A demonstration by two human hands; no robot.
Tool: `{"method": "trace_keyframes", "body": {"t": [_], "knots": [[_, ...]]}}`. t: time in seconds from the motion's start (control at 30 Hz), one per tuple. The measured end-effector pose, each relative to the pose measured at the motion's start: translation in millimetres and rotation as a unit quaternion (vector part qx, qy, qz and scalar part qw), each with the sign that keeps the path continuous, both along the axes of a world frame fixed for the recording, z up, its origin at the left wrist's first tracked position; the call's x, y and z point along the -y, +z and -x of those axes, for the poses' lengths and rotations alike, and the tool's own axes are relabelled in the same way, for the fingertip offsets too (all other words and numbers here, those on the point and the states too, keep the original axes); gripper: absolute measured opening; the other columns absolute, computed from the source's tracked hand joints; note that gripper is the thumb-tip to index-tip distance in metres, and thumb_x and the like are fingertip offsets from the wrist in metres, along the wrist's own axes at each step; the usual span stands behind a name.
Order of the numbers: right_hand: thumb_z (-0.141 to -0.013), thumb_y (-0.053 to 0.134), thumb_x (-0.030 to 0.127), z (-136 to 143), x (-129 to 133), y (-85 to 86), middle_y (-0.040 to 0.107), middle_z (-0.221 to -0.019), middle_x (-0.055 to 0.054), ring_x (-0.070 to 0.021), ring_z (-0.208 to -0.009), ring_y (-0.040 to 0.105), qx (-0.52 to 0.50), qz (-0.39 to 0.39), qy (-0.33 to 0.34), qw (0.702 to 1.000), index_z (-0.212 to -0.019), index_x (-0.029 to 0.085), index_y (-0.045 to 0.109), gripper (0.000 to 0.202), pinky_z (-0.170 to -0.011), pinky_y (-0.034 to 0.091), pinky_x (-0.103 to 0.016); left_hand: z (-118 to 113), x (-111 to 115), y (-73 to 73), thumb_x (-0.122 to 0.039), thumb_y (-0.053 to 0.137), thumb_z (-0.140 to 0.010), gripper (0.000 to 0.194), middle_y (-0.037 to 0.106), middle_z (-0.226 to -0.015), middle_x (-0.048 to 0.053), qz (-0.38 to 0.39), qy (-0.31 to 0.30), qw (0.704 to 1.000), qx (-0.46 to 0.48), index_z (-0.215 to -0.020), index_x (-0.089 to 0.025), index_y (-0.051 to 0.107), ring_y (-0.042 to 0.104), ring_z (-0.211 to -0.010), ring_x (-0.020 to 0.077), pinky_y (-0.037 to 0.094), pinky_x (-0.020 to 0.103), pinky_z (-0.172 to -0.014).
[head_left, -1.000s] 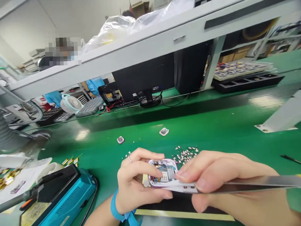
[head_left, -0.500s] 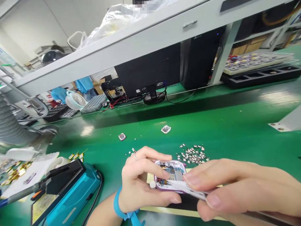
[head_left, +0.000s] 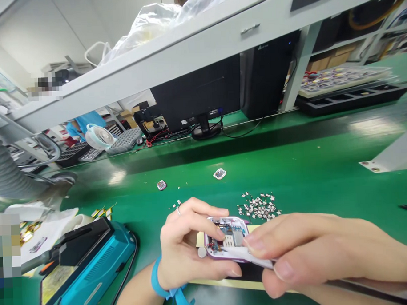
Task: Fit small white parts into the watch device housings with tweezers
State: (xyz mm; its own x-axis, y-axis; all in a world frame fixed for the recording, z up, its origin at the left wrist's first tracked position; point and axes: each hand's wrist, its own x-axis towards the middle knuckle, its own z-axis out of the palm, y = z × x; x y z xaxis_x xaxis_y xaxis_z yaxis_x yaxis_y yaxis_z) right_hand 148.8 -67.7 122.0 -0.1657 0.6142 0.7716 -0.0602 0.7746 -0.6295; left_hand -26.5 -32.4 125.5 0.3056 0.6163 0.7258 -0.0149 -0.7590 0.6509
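Device [head_left: 239, 237] looks light, its innards fragile; left hand [head_left: 185, 249] grips the stiff rim, half-closed, right hand [head_left: 313, 251] pinches tweezers [head_left: 260, 260] tightly.

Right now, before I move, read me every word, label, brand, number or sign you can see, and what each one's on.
None can be read with certainty.
Black computer tower: a triangular mark and lettering, too blurred.
Monitor back: small pale markings, too small.
Teal machine: pale label, unreadable.
Open casing: no legible text.
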Motion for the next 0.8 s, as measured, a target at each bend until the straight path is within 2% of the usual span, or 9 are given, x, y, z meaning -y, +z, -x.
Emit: {"method": "trace_keyframes", "body": {"t": [0.17,0.37,0.67,0.8], "knots": [[-0.081,0.059,0.025,3,-3,5.1,0.066,-0.077,0.001,-0.0134,-0.069,0.063,-0.042,0.019,0.039,0.998,-0.082,0.021,0.065,0.007,-0.064,0.054,-0.018,0,0,1.4,-0.037,0.075,-0.055,0.031,0.066,-0.079,0.005,-0.002,-0.001,1.0,0.0,-0.065,-0.013,0.059,0.061,-0.064,0.0111,0.05,0.018,-0.057],[-0.083,0.056,0.032,3,1,10.8,0.066,-0.075,0.0,-0.0147,-0.067,0.063,-0.057,0.087,0.05,0.993,-0.082,0.023,0.067,0.014,-0.06,0.054,-0.021,1,1,1.7,-0.036,0.075,-0.055,0.031,0.066,-0.08,0.006,-0.003,-0.014,1.0,0.002,-0.07,-0.015,0.059,0.061,-0.065,0.0128,0.051,0.02,-0.057],[-0.082,0.056,0.031,10,3,8.3,0.065,-0.073,-0.001,-0.0164,-0.064,0.063,-0.073,0.094,0.021,0.993,-0.079,0.025,0.066,0.012,-0.057,0.055,-0.024,2,1,2.1,-0.035,0.075,-0.055,0.03,0.066,-0.081,0.007,-0.013,-0.005,1.0,0.0,-0.069,-0.015,0.058,0.062,-0.065,0.0145,0.052,0.022,-0.056],[-0.084,0.055,0.029,0,-2,9.4,0.066,-0.076,-0.001,-0.0164,-0.068,0.064,-0.061,0.077,0.045,0.994,-0.086,0.026,0.066,0.011,-0.062,0.056,-0.025,1,2,2.0,-0.036,0.075,-0.055,0.03,0.065,-0.08,0.007,-0.006,-0.001,1.0,-0.001,-0.069,-0.015,0.058,0.063,-0.064,0.0151,0.052,0.022,-0.056]]}}
